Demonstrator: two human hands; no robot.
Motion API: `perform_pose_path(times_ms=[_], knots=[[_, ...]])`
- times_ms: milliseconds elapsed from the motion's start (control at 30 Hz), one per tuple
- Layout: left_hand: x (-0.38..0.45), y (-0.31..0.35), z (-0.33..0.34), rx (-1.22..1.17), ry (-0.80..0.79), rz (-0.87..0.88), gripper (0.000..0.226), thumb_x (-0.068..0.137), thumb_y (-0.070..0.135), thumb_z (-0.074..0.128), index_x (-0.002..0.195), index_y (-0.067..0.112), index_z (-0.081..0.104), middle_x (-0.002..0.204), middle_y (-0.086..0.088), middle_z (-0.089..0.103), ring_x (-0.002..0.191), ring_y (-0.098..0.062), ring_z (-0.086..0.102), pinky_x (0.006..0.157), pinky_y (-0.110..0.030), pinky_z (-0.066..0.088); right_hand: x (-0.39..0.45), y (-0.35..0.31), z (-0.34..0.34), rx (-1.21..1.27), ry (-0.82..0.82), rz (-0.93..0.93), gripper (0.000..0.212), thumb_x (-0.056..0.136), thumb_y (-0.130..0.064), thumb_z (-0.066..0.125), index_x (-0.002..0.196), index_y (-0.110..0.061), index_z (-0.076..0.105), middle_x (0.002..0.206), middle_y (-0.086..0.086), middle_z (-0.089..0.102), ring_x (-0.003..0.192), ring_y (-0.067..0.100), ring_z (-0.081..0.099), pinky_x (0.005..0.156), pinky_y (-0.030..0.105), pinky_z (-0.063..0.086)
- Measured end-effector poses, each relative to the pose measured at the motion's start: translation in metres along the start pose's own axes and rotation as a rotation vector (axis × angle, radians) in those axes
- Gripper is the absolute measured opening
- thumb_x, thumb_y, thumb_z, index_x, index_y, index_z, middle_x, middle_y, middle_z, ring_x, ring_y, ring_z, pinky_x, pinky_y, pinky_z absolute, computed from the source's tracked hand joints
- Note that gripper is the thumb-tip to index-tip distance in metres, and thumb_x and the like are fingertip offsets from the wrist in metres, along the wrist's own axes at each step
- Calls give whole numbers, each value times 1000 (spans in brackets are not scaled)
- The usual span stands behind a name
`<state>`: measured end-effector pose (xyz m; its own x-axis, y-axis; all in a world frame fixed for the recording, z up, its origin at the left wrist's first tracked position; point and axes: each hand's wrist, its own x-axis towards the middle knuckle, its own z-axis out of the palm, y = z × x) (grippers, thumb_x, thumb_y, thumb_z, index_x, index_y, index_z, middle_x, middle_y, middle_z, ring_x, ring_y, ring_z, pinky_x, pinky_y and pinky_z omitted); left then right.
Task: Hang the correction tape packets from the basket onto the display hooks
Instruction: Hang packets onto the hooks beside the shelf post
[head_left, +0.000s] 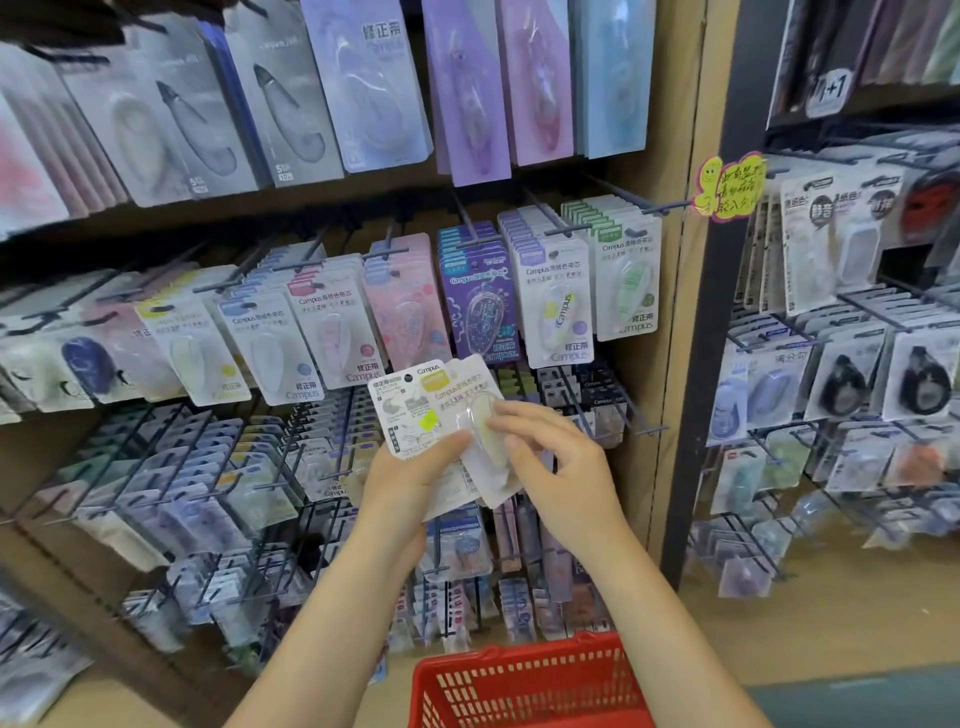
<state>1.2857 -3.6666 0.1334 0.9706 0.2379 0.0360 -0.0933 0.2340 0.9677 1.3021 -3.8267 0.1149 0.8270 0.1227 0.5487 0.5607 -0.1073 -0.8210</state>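
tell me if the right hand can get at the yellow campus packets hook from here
Probably yes: the right hand only pinches the held packets, and nothing shows between it and the yellow packets' hook, up to the left.

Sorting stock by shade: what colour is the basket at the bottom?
Red, with a slotted plastic wall, seen in the head view: the basket.
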Motion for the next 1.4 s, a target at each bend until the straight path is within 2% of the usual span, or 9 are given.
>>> perform_pose_path(times_ms=[133, 300, 400, 533, 667, 867, 1033, 1200, 1400], knots=[[1, -1, -5, 13, 2, 4, 56, 81, 6, 83, 134, 11, 65, 126, -6, 74, 118, -28, 70, 107, -53, 51, 2, -5, -4, 35, 135, 106, 33, 95, -20, 69, 123, -37, 60, 119, -15, 57, 105, -2, 58, 86, 9, 44], [-1, 2, -13, 90, -109, 27, 62, 77, 22, 81, 136, 14, 64, 131, -6, 72, 123, -28, 68, 111, -55, 47, 5, -7, -2, 46, 32, 272, 30, 84, -35, 79, 108, -36, 60, 95, -10, 66, 80, -1, 60, 71, 21, 47], [-4, 7, -20, 95, -107, 25, 55, 82, 23, 85, 133, 13, 66, 128, -6, 73, 118, -27, 70, 105, -51, 52, 10, -4, 3, 43, 25, 272, 27, 86, -33, 79, 103, -33, 59, 95, -8, 69, 81, 4, 64, 74, 25, 52], [-9, 21, -43, 77, -3, 34, 49, 79, 23, 73, 127, 14, 68, 120, -6, 76, 109, -24, 74, 89, -41, 60, 19, 1, 21, 134, 22, 298, 28, 89, -29, 76, 104, -28, 52, 98, -2, 73, 87, 15, 70, 78, 37, 56], [-13, 33, -84, 86, 143, 57, 37, 86, 17, 72, 123, 14, 69, 116, -6, 78, 106, -25, 75, 87, -42, 62, 24, -2, 59, 246, 27, 305, 27, 93, -18, 72, 102, -27, 48, 104, 0, 73, 86, 10, 71, 65, 19, 53], [-22, 47, -156, 35, 299, 85, 50, 77, 24, 76, 126, 14, 69, 116, -7, 78, 105, -26, 75, 87, -44, 61, 36, -23, 125, 288, -37, 269, 25, 94, -16, 70, 102, -27, 49, 103, -5, 73, 88, 7, 71, 65, 18, 52], [-25, 61, -213, -55, 374, 72, 42, 81, 18, 75, 122, 10, 70, 111, -7, 79, 99, -26, 77, 74, -35, 65, 60, -58, 189, 258, -75, 229, 26, 94, -17, 70, 102, -28, 48, 96, -10, 73, 80, -2, 69, 62, 14, 50], [-17, 75, -267, -113, 414, 66, 28, 91, 13, 73, 119, 10, 71, 109, -7, 79, 96, -24, 78, 77, -39, 64, 89, -85, 257, 187, -112, 179, 26, 94, -19, 70, 102, -31, 47, 99, -7, 73, 83, 3, 70, 66, 19, 53], [-8, 84, -311, -162, 295, 46, 47, 79, 26, 77, 123, 13, 70, 114, -6, 78, 105, -27, 75, 95, -48, 57, 112, -94, 309, 171, 78, 161, 28, 95, -13, 67, 117, -12, 49, 102, 1, 72, 81, 1, 69, 65, 17, 51]])
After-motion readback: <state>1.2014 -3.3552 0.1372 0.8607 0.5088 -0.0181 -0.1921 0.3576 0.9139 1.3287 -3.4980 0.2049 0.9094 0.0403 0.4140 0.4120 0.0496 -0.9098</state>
